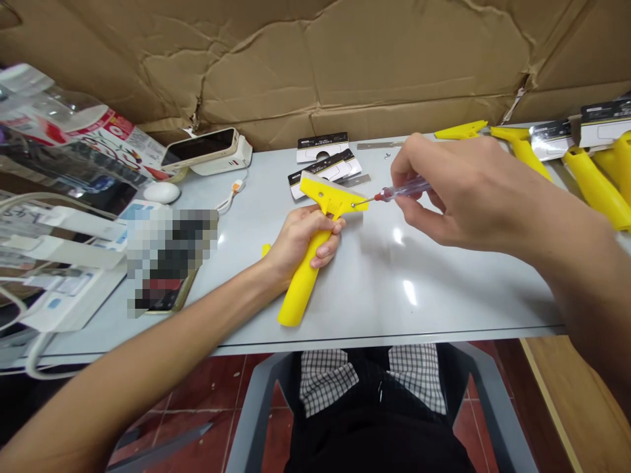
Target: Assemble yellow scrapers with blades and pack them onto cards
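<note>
My left hand (pixel 305 240) grips the handle of a yellow plastic scraper (pixel 306 282), which lies angled across the white table with its wide head pointing away from me. My right hand (pixel 444 190) holds a small screwdriver (pixel 405 190) with a clear and red handle. Its thin metal tip meets a small screw hole in the scraper's head (pixel 329 196), at the right end. The fingers of my right hand hide the rear of the screwdriver handle.
Behind the scraper lie black-and-white card packets (pixel 323 147) and a thin metal blade (pixel 377 145). More yellow scrapers (pixel 597 187) lie at the far right. A phone, white mouse (pixel 162 192), papers and cables crowd the left. Corrugated cardboard (pixel 315 59) rises behind the table.
</note>
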`<act>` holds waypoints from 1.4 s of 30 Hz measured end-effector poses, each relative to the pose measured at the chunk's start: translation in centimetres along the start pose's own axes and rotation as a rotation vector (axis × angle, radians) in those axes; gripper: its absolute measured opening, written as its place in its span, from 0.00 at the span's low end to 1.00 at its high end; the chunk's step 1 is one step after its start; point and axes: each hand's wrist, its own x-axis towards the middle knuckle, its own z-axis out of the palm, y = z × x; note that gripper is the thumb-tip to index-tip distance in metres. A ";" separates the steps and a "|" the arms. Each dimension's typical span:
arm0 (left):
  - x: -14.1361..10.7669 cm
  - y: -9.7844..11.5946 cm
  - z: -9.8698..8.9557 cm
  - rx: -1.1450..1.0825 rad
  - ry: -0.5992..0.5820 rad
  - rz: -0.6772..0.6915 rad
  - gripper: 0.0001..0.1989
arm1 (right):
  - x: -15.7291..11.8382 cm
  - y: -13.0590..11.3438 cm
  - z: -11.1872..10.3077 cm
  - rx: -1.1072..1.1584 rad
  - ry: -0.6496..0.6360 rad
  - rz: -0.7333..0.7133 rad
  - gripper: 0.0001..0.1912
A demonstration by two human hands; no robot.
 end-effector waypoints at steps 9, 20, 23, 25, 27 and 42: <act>-0.1 0.0 0.1 -0.011 0.037 0.003 0.07 | 0.2 -0.5 0.0 -0.077 0.003 0.024 0.14; -0.1 0.0 0.2 -0.029 0.056 0.005 0.08 | 0.4 -0.1 -0.1 -0.064 0.001 0.085 0.09; -0.1 -0.1 0.2 -0.036 0.059 0.006 0.09 | 0.3 0.0 0.0 -0.104 -0.021 0.101 0.12; -0.1 -0.1 0.1 -0.039 0.059 0.007 0.09 | 0.1 0.1 -0.1 -0.093 -0.017 0.085 0.13; -0.1 -0.1 0.1 -0.033 0.048 0.001 0.08 | 0.0 0.2 -0.2 -0.040 -0.018 0.067 0.18; 0.1 -0.1 0.2 -0.074 0.083 0.006 0.10 | 0.0 -0.5 -0.1 -0.052 -0.050 0.095 0.14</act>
